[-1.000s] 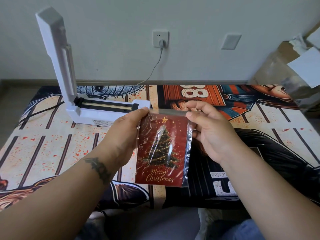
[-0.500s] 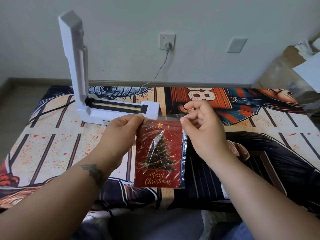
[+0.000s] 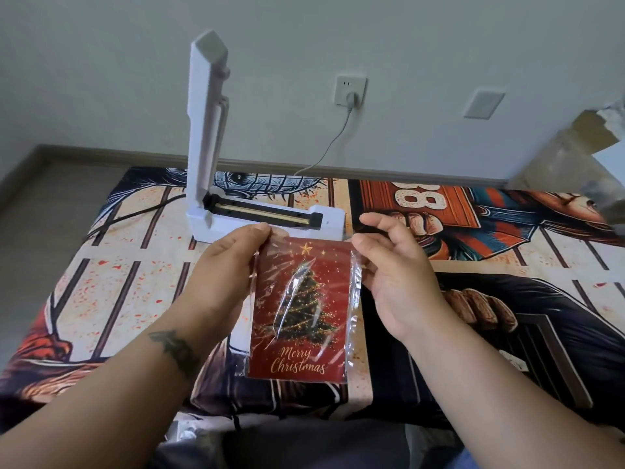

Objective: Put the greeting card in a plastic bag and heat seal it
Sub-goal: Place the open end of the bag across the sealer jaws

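A red "Merry Christmas" greeting card [image 3: 301, 319] with a tree sits inside a clear plastic bag [image 3: 354, 292]. The bagged card hangs upright in front of me, its top toward the sealer. My left hand [image 3: 226, 269] pinches the bag's top left corner. My right hand [image 3: 395, 275] pinches the top right corner with thumb and fingers. Just beyond the bag's top edge stands the white heat sealer [image 3: 267, 218] with its lid arm [image 3: 206, 123] raised upright and the sealing strip exposed.
The sealer's grey cord [image 3: 333, 143] runs to a wall socket [image 3: 350, 91]. A printed cloth [image 3: 118, 282] covers the low surface. A cardboard box [image 3: 571, 154] stands at the far right by the wall.
The bagged card has moved up and toward the sealer, with both hands still on its top corners. The view has shifted left, bringing the sealer nearer the centre.
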Demonstrator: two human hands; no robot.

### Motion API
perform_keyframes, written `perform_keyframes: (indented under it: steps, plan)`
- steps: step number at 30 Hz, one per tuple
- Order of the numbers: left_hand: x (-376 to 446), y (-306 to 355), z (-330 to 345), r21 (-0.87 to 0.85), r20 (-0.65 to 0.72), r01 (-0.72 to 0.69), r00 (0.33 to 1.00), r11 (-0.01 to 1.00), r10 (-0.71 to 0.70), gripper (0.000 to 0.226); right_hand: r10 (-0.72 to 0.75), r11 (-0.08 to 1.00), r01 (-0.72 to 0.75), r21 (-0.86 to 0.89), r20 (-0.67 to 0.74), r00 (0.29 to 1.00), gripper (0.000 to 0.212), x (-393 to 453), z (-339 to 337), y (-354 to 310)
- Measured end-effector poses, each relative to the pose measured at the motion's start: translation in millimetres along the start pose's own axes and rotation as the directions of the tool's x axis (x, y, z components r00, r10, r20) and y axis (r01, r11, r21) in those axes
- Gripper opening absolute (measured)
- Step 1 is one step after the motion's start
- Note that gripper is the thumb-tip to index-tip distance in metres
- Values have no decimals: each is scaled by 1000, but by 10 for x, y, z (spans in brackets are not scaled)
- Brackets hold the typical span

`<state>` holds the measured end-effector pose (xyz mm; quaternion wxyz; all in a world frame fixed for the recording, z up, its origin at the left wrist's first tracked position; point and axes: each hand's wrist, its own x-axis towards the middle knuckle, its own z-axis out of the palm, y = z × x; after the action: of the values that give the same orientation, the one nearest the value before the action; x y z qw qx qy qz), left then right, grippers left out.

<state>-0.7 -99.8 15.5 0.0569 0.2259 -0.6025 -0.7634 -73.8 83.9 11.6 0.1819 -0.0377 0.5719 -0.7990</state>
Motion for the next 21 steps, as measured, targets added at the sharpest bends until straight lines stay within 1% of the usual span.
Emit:
perform_keyframes:
  steps: [3, 7, 10, 11, 12, 14, 15, 16, 17, 21]
  plan:
    - [32, -13, -67, -25, -14, 51, 999, 998, -51, 34, 23, 1000, -23, 7, -5, 1000, 24, 3, 69, 43]
    - [75, -30, -146, -41, -18, 63, 998, 997, -64, 33, 12, 998, -15, -69, -51, 999, 24, 9, 137, 91]
    - [96, -15, -205, -90, 0, 61, 998, 994, -61, 32, 51, 995, -59, -85, -89, 995, 14, 18, 187, 119]
    - [103, -8, -223, -101, -2, 63, 998, 993, -64, 32, 91, 991, -97, -91, -73, 993, 15, 17, 202, 123]
    - [114, -4, -240, -100, -11, 59, 998, 993, -61, 32, 142, 983, -145, -114, -34, 989, 27, 12, 210, 135]
    - [147, 8, -277, -100, -45, 43, 998, 994, -48, 34, 245, 943, -223, -247, 63, 967, 53, -23, 228, 165]
    - [160, 16, -301, -101, -61, 41, 997, 994, -48, 35, 291, 914, -244, -324, 104, 951, 58, -50, 240, 183]
    - [172, 23, -333, -99, -72, 44, 996, 994, -52, 36, 322, 893, -252, -373, 139, 937, 57, -69, 255, 208]
    - [177, 27, -356, -94, -80, 49, 995, 994, -57, 36, 340, 886, -257, -386, 164, 926, 52, -93, 264, 218]
    - [204, 23, -452, -85, -88, 63, 994, 994, -70, 35, 363, 884, -260, -390, 218, 906, 41, -130, 267, 262]
